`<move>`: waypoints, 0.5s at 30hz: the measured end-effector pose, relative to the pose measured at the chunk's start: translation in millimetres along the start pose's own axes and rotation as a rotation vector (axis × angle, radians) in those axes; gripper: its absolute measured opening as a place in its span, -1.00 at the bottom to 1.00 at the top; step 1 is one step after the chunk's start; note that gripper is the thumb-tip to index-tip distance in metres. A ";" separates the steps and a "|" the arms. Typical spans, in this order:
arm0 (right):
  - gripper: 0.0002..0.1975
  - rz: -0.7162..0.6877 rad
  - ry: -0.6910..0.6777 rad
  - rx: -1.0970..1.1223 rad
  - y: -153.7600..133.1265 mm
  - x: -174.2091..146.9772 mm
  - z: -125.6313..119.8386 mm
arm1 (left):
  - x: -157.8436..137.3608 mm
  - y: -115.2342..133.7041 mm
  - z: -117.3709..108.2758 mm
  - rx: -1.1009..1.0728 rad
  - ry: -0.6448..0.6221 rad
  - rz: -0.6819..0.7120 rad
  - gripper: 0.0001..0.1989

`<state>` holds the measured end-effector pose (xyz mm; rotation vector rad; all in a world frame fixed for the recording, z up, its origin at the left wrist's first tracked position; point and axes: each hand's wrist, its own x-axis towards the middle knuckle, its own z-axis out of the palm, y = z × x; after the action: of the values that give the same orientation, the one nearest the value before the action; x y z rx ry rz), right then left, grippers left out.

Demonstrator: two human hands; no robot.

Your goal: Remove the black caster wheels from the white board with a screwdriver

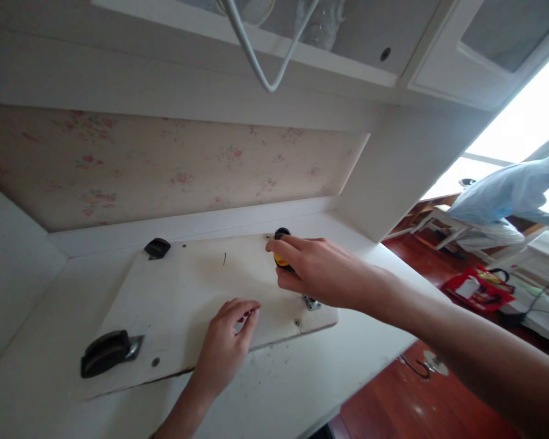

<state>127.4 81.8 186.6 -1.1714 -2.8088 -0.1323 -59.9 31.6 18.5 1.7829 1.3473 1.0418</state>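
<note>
A white board (196, 292) lies on the white desk top, with black caster wheels fixed at its corners. My right hand (308, 265) is closed around a yellow-and-black tool (281, 261), mostly hidden by the fingers, at the board's far right corner. A black caster (282, 233) sits just beyond that tool. Below the right hand, a metal fitting (311, 303) shows partly at the near right corner. Over the board's near edge, my left hand (231, 332) pinches thumb and fingers together; anything between them is too small to name. A small dark screw-like piece (224, 259) lies mid-board.
Two more casters, one far left (158, 247) and one near left (105, 353), stand up from the board. A white cable (271, 85) hangs from the shelf above. To the right, a person (498, 195) bends near a window; a red bag (480, 289) rests below.
</note>
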 end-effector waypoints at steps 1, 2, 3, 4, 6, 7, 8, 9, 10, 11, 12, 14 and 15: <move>-0.73 0.005 0.011 0.004 0.4 -0.2 -1.4 | 0.2 -0.2 0.0 0.004 0.002 0.001 -0.79; -0.72 0.008 0.023 0.011 0.7 -0.4 -3.0 | 0.6 -0.3 0.1 0.008 0.004 0.001 -0.79; -0.73 0.010 0.033 0.019 1.1 -0.8 -4.8 | 1.2 0.2 0.3 0.013 0.006 0.001 -0.79; -0.73 0.014 0.044 0.029 1.3 -1.5 -6.6 | 1.8 1.2 0.5 0.014 0.008 0.000 -0.79; -0.74 0.026 0.082 0.057 1.4 -4.5 -9.4 | 2.0 5.5 0.7 0.010 0.011 -0.003 -0.79; -0.73 0.035 0.110 0.080 1.1 -7.1 -9.9 | 0.6 8.6 0.3 0.005 0.016 -0.003 -0.79; -0.72 0.047 0.147 0.112 0.5 -10.8 -9.4 | -2.3 11.9 -0.6 -0.001 0.024 -0.003 -0.79; -0.71 0.064 0.188 0.149 -0.5 -15.6 -7.5 | -7.1 14.9 -2.3 -0.005 0.038 -0.004 -0.80; -0.71 0.082 0.232 0.193 -1.8 -21.7 -4.1 | -14.3 16.8 -5.1 -0.006 0.060 -0.005 -0.81; -0.70 0.106 0.278 0.237 -3.3 -29.1 0.9 | -23.8 17.0 -9.2 -0.002 0.092 -0.011 -0.81; -0.70 0.145 0.309 0.275 -5.0 -37.8 7.6 | -35.6 14.7 -14.9 0.011 0.138 -0.022 -0.83; -0.72 0.218 0.386 0.353 -7.0 -58.4 25.4 | -64.8 2.2 -31.6 0.062 0.277 -0.075 -0.84; -0.71 0.274 0.434 0.380 -6.7 -69.7 36.0 | -81.1 -7.6 -42.8 0.094 0.372 -0.137 -0.83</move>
<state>169.6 32.3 142.2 -1.2374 -2.1573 0.1457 -113.3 -43.3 15.3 1.5858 1.7411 1.2954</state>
